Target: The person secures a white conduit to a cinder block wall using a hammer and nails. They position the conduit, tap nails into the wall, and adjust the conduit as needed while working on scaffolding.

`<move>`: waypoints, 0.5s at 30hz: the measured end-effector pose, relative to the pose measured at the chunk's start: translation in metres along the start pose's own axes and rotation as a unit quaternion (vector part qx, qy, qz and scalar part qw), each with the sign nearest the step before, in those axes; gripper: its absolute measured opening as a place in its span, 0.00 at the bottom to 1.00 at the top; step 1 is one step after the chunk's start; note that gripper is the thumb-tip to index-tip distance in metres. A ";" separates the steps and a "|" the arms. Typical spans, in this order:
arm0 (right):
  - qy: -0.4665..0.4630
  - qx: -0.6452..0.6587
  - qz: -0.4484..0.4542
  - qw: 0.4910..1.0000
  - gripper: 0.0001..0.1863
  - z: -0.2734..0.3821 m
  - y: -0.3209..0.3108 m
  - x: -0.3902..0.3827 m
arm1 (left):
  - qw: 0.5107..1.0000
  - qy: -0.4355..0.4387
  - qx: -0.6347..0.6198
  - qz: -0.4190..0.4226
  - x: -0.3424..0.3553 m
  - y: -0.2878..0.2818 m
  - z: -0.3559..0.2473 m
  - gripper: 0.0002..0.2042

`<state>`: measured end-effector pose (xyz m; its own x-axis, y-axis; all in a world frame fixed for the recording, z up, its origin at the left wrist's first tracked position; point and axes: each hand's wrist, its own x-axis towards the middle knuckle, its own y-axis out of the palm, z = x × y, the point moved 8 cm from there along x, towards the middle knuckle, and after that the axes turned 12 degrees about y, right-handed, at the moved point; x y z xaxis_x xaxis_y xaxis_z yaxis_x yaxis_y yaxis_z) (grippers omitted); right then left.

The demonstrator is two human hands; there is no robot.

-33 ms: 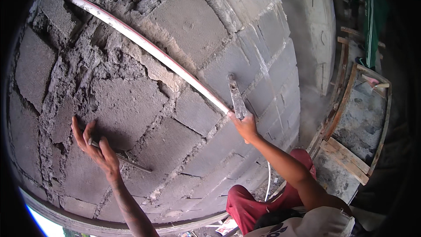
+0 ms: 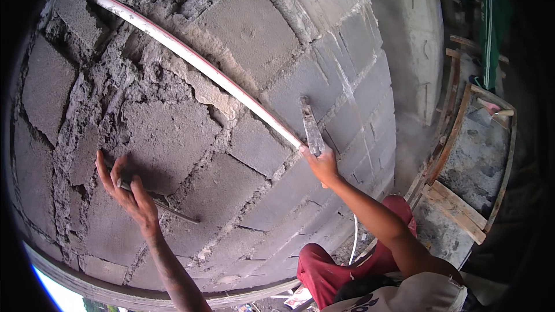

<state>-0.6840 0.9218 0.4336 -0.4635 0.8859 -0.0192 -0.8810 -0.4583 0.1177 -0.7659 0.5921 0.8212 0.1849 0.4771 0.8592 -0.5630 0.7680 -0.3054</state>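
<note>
My left hand (image 2: 132, 199) reaches to the rough block wall (image 2: 237, 190). A thin steel rod (image 2: 179, 214) with a blunt end lies across it, held between thumb and fingers; the index finger is stretched out. At the lower end of a long white strip (image 2: 199, 65) with red edges, my right hand (image 2: 321, 164) is closed round a grey, mortar-caked tapered tool (image 2: 312, 124). Its narrow rounded end points up the wall. The strip's end meets this hand at the thumb; I cannot tell whether it is gripped too.
Broken mortar (image 2: 124, 81) and chipped blocks fill the wall's upper left. At right stands a wood-edged trough (image 2: 471, 138) with grey residue inside, a trowel (image 2: 494, 108) near its far end and boards (image 2: 457, 211) across it. A green cloth (image 2: 491, 34) hangs behind. My red-trousered knees are below.
My left hand and the steel rod have shifted very slightly. My right hand, its tool and the white strip look unchanged.
</note>
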 end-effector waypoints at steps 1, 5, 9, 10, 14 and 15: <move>-0.009 0.007 0.001 1.000 0.21 0.003 -0.001 -0.001 | 1.000 -0.015 0.006 -0.011 0.003 0.000 -0.004 0.19; 0.003 0.008 0.010 1.000 0.20 0.009 -0.003 -0.003 | 0.998 0.014 -0.006 -0.058 0.038 0.007 -0.040 0.11; -0.016 0.020 0.013 1.000 0.19 0.016 -0.005 -0.004 | 0.998 0.061 -0.012 0.020 0.114 0.030 -0.071 0.07; -0.020 0.021 0.018 0.999 0.19 0.015 -0.003 -0.003 | 0.994 0.088 -0.048 0.052 0.135 0.037 -0.078 0.08; -0.049 0.044 0.011 0.998 0.21 0.003 0.001 0.005 | 0.971 0.122 0.081 0.189 0.198 0.076 -0.084 0.21; -0.068 0.051 0.003 0.996 0.23 0.001 0.002 0.008 | 0.962 0.143 0.085 0.215 0.202 0.084 -0.087 0.23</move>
<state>-0.6892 0.9282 0.4346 -0.4451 0.8879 0.1160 -0.8609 -0.4599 0.2176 -0.7057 0.7902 0.9336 0.1066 0.8519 0.5127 -0.7561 0.4043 -0.5146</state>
